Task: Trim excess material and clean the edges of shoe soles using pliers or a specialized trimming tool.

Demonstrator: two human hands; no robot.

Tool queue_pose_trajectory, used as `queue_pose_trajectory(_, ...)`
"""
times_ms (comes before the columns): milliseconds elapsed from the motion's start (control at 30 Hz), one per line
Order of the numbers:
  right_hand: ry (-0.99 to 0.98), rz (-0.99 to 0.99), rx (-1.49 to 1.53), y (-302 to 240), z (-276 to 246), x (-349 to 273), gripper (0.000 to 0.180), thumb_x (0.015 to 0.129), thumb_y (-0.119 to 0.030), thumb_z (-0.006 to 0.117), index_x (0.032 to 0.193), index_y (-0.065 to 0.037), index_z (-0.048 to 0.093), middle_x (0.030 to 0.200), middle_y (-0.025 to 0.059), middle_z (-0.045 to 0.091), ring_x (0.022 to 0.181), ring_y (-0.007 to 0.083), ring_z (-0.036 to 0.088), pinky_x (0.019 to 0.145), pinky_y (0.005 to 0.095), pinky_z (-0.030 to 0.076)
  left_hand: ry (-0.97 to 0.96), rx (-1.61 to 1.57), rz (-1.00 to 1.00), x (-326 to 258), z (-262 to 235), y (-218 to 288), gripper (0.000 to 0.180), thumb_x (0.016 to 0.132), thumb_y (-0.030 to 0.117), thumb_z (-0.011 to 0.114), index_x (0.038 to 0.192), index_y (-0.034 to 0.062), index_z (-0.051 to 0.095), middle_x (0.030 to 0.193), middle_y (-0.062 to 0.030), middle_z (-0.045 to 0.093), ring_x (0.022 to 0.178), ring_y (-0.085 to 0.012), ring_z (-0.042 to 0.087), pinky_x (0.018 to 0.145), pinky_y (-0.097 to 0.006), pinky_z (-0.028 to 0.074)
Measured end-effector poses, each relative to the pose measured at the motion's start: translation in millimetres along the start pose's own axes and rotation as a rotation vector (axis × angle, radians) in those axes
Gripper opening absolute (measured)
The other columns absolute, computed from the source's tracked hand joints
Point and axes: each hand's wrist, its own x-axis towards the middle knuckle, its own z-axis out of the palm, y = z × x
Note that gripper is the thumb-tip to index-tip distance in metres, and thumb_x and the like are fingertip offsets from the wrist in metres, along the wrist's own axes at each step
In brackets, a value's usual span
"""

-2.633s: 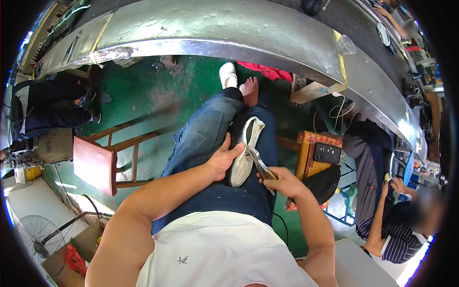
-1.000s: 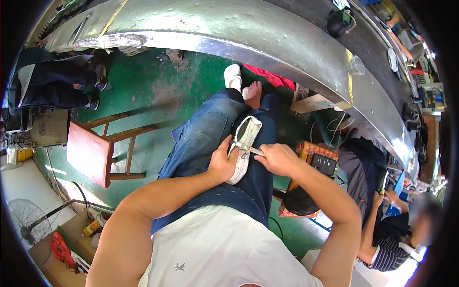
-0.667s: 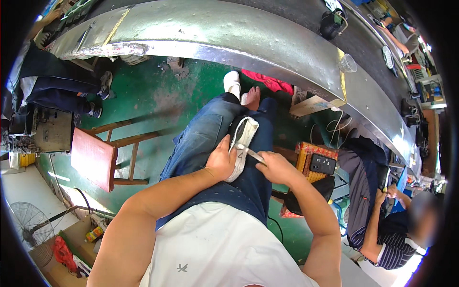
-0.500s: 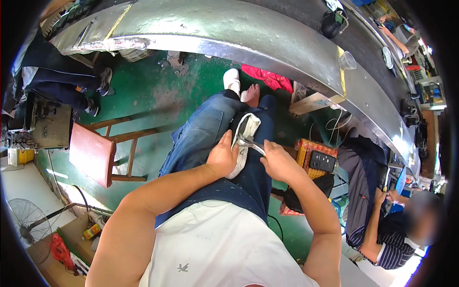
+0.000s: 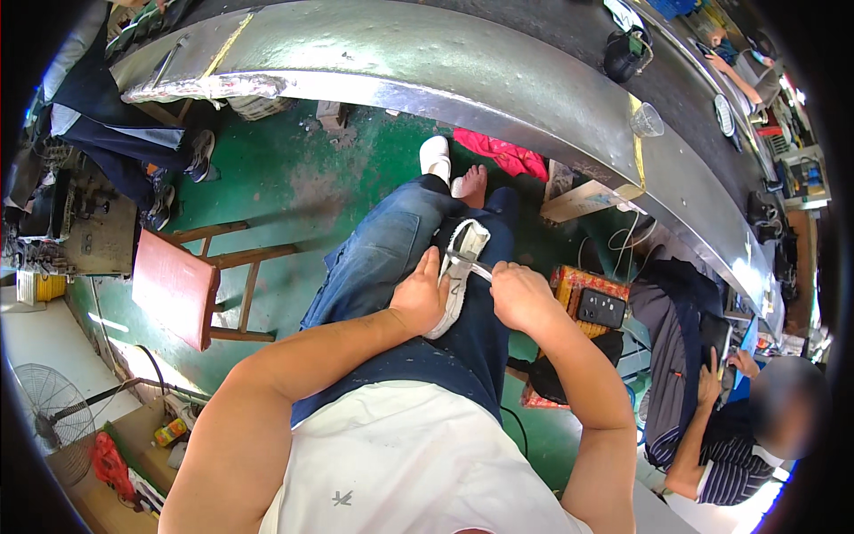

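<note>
Down on my lap I count one white shoe (image 5: 461, 267), lying sole-up across my right thigh. My left hand (image 5: 420, 298) is closed around its heel end, pinning it against the jeans. My right hand (image 5: 520, 294) is fisted on one thin metal tool (image 5: 470, 263) whose tip touches the shoe. One red stool (image 5: 175, 287) stands on the green floor to my left; one seated person (image 5: 712, 392) is at my right.
</note>
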Motion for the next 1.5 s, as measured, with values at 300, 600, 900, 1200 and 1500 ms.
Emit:
queue_pose_trajectory(300, 0.44, -0.087, 0.335, 11, 73, 11, 0.023, 0.093, -0.024, 0.067, 0.095, -0.002, 0.06, 0.091, 0.0192, 0.07, 0.085, 0.0389, 0.069, 0.075, 0.0487, 0.055, 0.07, -0.008, 0.078, 4, 0, -9, 0.064, 0.102, 0.025, 0.047, 0.154, -0.0065, 0.028, 0.153, -0.0316, 0.039, 0.122, -0.049, 0.057, 0.103, -0.049, 0.049)
queue_pose_trajectory(600, 0.178, -0.088, 0.233, 12, 44, -13, 0.023, 0.094, -0.019, 0.065, 0.096, 0.003, 0.059, 0.093, 0.0222, 0.069, 0.089, 0.0403, 0.069, 0.078, 0.0487, 0.055, 0.08, -0.012, 0.165, 2, 7, -17, 0.063, 0.1, 0.02, 0.049, 0.156, -0.0018, 0.028, 0.154, -0.0327, 0.037, 0.122, -0.0485, 0.057, 0.102, -0.049, 0.049)
queue_pose_trajectory(900, 0.13, -0.094, 0.363, 37, 67, -22, 0.026, 0.096, -0.025, 0.065, 0.093, 0.0, 0.058, 0.089, 0.0233, 0.069, 0.083, 0.0421, 0.068, 0.075, 0.0493, 0.054, -0.008, 0.062, 0.217, -3, 1, -4, 0.06, 0.098, 0.017, 0.051, 0.156, 0.0215, 0.038, 0.154, -0.0384, 0.032, 0.106, -0.053, 0.064, 0.092, -0.051, 0.055)
queue_pose_trajectory(1200, 0.058, -0.004, 0.877, 39, 25, 1, 0.044, 0.105, -0.04, 0.051, 0.092, 0.002, 0.058, 0.075, 0.0186, 0.067, 0.073, 0.0351, 0.069, 0.071, 0.0476, 0.053, -0.245, -0.03, 0.078, 13, -13, -4, 0.053, 0.105, 0.025, 0.043, 0.158, 0.0252, 0.035, 0.161, -0.0374, 0.013, 0.123, -0.0518, 0.057, 0.109, -0.046, 0.045)
queue_pose_trajectory(1500, -0.097, 0.07, 0.776, 43, 28, -15, 0.031, 0.102, -0.029, 0.058, 0.098, 0.003, 0.06, 0.078, 0.0249, 0.065, 0.071, 0.0422, 0.064, 0.071, 0.045, 0.053, -0.779, -0.569, -0.349, 48, -56, -1, 0.065, 0.105, 0.065, 0.025, 0.161, 0.0321, 0.03, 0.167, -0.0271, 0.01, 0.154, -0.0392, 0.02, 0.115, -0.054, 0.037)
